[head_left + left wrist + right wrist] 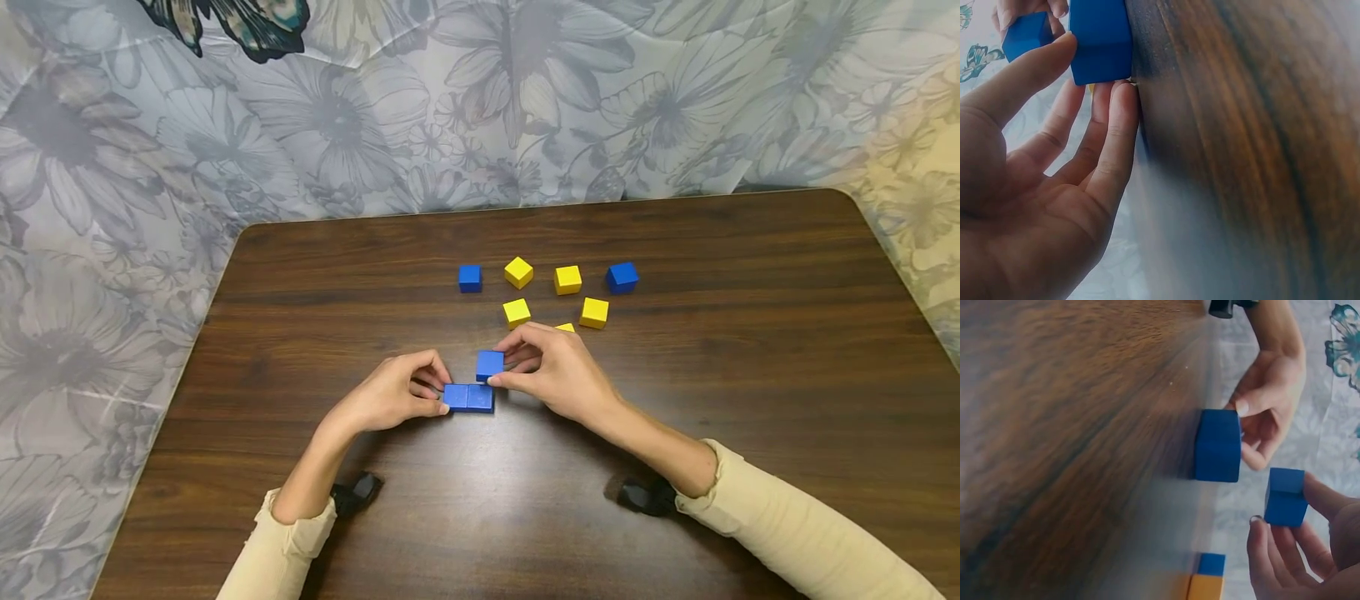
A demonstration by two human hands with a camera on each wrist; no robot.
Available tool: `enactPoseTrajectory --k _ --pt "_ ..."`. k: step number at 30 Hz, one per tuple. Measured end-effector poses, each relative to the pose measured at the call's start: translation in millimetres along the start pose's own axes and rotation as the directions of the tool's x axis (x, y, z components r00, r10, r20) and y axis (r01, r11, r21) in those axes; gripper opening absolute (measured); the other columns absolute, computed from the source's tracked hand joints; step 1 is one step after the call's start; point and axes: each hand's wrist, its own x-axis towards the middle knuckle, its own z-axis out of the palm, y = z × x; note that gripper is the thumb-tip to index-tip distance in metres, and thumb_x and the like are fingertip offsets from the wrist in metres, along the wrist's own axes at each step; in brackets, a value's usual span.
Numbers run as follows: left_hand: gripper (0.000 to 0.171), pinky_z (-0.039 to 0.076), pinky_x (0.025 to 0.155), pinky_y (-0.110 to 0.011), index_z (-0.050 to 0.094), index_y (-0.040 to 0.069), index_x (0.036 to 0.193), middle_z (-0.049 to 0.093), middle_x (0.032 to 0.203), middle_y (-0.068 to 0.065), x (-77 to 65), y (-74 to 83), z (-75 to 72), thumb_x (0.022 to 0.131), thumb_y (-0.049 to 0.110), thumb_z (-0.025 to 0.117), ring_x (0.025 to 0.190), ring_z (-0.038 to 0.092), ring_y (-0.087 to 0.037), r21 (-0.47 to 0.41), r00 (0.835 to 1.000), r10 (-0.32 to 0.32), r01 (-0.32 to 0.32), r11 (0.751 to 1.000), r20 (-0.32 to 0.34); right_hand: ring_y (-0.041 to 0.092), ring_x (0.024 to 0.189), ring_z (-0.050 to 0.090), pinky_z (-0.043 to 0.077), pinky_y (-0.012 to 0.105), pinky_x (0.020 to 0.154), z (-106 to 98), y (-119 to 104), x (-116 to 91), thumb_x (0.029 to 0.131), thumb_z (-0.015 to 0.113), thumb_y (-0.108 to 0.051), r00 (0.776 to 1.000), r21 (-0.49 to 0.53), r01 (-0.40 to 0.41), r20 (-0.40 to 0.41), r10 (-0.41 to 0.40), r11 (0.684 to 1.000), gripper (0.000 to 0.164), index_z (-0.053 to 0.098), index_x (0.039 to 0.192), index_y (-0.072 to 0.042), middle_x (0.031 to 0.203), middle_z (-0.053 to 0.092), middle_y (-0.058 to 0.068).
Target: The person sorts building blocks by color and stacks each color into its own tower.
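Now we see a single blue cube [490,364] pinched in the grip of the right hand [551,371], fingers curled round it, near the centre of the frame. It sits just above a pair of blue cubes [468,397] lying side by side and touching each other on the dark wooden worktop [750,375]; from the head view we cannot tell whether the held cube touches the pair, though the right wrist view [1285,497] shows it lifted clear of the wood. The left hand [393,396] sits at the left end of the pair, thumb and fingertips curled against the end cube [1100,40], steadying it.

Further up the frame we find the loose cubes. A blue cube [469,277] lies at the left of a row, then two yellow cubes [518,272] [567,279], then another blue cube [622,277] at the right. Below that row lie two more yellow cubes [516,312] [593,312], and a further yellow cube [566,327] peeks out just behind the right hand. All of these stand apart from one another.

Around the worktop hangs a grey floral cloth [112,167], filling the top and left of the frame. Cream sleeves [787,525] cover both forearms.
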Motion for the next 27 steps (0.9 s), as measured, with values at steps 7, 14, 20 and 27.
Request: enactPoseTrajectory --k 7,14,20,27 --pt "0.025 0.057 0.081 -0.025 0.063 0.008 0.099 0.067 0.104 -0.009 -1.0 -0.1 0.3 0.082 0.003 0.080 0.095 0.068 -0.019 0.026 1.000 0.005 -0.005 1.000 -0.006 0.010 0.081 0.070 0.058 0.024 0.071 8 -4 4 0.076 0.088 -0.023 1.000 -0.071 0.001 -0.001 -0.001 0.997 0.029 0.072 0.099 -0.015 0.099 0.070 -0.005" --pt "0.026 0.057 0.082 -0.024 0.062 0.007 0.101 0.066 0.105 -0.009 -2.3 -0.7 1.3 0.083 0.002 0.080 0.097 0.068 -0.019 0.021 1.000 -0.010 0.010 1.000 -0.007 0.011 0.078 0.068 0.058 0.025 0.069 16 -6 7 0.075 0.089 -0.023 1.000 -0.081 0.007 0.021 -0.005 0.997 0.032 0.073 0.101 -0.013 0.095 0.072 -0.003" --pt "0.027 0.057 0.083 -0.023 0.061 0.005 0.103 0.066 0.106 -0.010 -0.4 -1.1 1.2 0.083 0.002 0.079 0.100 0.068 -0.021 0.019 1.000 0.013 -0.014 1.000 0.006 0.009 0.078 0.067 0.056 0.022 0.066 22 -5 7 0.075 0.089 -0.024 0.999 -0.106 0.010 0.038 -0.007 0.994 0.030 0.073 0.100 -0.014 0.094 0.071 -0.004" --pt "0.028 0.056 0.084 -0.023 0.061 0.004 0.104 0.066 0.106 -0.011 -1.3 -3.1 0.4 0.083 0.003 0.079 0.101 0.068 -0.022 -0.002 1.000 0.023 -0.023 1.000 0.012 0.011 0.082 0.068 0.057 0.024 0.067 28 -5 8 0.075 0.089 -0.023 0.998 -0.110 0.045 0.043 -0.041 0.993 0.030 0.073 0.097 -0.013 0.094 0.070 -0.004"
